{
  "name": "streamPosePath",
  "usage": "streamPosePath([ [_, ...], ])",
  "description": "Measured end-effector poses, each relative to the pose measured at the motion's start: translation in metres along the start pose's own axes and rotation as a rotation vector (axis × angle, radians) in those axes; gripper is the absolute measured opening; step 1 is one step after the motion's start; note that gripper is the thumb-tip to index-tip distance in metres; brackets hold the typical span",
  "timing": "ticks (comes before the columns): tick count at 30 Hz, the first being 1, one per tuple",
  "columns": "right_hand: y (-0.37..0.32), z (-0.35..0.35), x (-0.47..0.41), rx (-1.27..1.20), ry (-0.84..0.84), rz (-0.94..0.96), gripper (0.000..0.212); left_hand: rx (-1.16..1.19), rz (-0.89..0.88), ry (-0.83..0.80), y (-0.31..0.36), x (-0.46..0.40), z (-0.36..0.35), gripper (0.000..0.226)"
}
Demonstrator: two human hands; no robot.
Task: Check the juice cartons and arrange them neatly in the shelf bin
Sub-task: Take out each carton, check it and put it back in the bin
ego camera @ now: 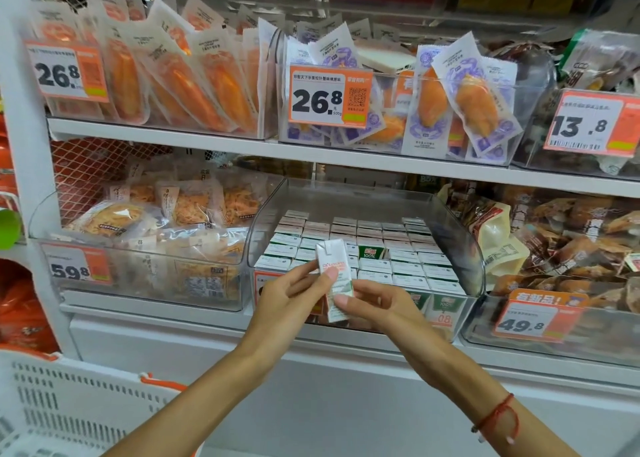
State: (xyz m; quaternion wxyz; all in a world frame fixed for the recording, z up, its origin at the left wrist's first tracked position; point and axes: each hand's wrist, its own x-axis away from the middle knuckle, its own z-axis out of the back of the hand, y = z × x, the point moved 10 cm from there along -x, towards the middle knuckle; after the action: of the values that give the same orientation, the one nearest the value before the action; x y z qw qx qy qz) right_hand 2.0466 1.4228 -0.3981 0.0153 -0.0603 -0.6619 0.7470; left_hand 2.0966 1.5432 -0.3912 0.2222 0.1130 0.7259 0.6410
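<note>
Nearest me, my two forearms reach up from the bottom of the view and meet in front of the middle shelf. I have one juice carton [335, 280] held upright between both hands, long axis vertical, top tipped slightly left. My left hand [287, 297] pinches its upper left side, thumb across the face; my right hand [375, 302] pinches its lower right edge with thumb and fingertips. The carton hangs just in front of the clear bin [474, 259], above its front lip.

Behind it, the bin holds packed cartons [398, 248] standing in tight rows. One gap [370, 250] shows beyond the held carton, a green face exposed; I judge the carton belongs there, so it must travel forward and down.
</note>
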Motion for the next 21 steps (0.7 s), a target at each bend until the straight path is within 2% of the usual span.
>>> streamPosePath([
  [5,-0.004,0.021,0.003,0.242,0.301,0.079,0.048,-0.032,-0.008,0.062,-0.005,-0.001,0.000,0.014],
  [7,-0.007,0.018,0.005,0.378,0.326,0.122,0.054,-0.039,0.018,0.081,-0.011,-0.002,0.001,0.015],
  [10,-0.004,0.013,0.001,0.397,0.254,0.081,0.050,-0.014,0.067,0.063,-0.016,-0.005,0.006,0.010],
  [14,0.011,0.015,-0.001,0.133,0.167,-0.085,0.048,-0.034,0.107,-0.033,-0.017,-0.005,0.005,0.012],
  [16,0.018,0.011,-0.001,0.070,0.100,-0.144,0.040,-0.059,0.081,-0.059,-0.015,-0.005,0.003,0.011],
  [19,0.018,0.002,0.000,0.021,-0.002,-0.157,0.026,-0.068,0.055,-0.079,-0.013,-0.006,0.002,0.010],
  [21,0.015,-0.002,0.001,0.014,-0.049,-0.133,0.024,-0.055,0.058,-0.104,-0.014,-0.005,0.000,0.012],
])
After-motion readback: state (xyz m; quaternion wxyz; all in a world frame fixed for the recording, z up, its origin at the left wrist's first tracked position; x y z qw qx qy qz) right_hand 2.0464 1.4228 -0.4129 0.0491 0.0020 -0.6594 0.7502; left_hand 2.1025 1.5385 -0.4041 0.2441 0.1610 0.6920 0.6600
